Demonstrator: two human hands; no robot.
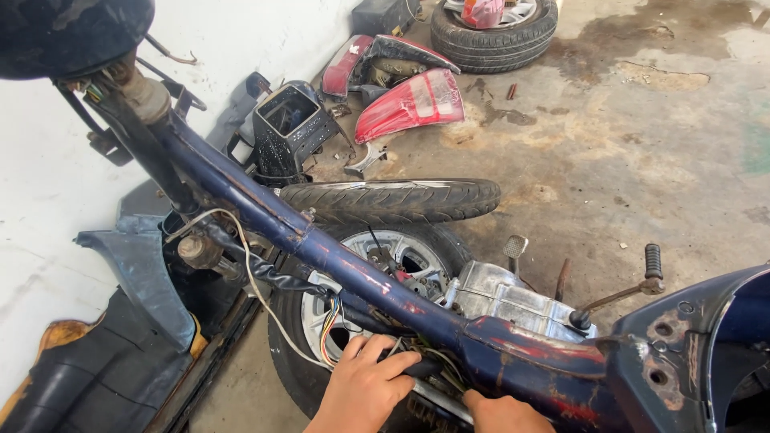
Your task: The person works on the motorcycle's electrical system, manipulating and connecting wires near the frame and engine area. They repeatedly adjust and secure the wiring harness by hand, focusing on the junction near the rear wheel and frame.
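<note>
A stripped motorcycle lies before me, its dark blue frame tube (321, 244) running from the upper left down to the lower right. My left hand (365, 385) rests under the tube, fingers curled around a bundle of black and coloured wires (330, 329). My right hand (504, 413) is at the bottom edge, pressed against the underside of the frame; only its knuckles show. The silver engine case (505, 297) sits just behind the tube, with the kick lever (634, 289) sticking out to the right.
A loose tyre (393, 199) lies across an alloy wheel (377, 273). Red body panels (409, 103) and a black housing (290, 124) lie on the stained concrete near a car tyre (493, 32). A white wall (48, 184) stands at the left, a black seat (80, 377) below it.
</note>
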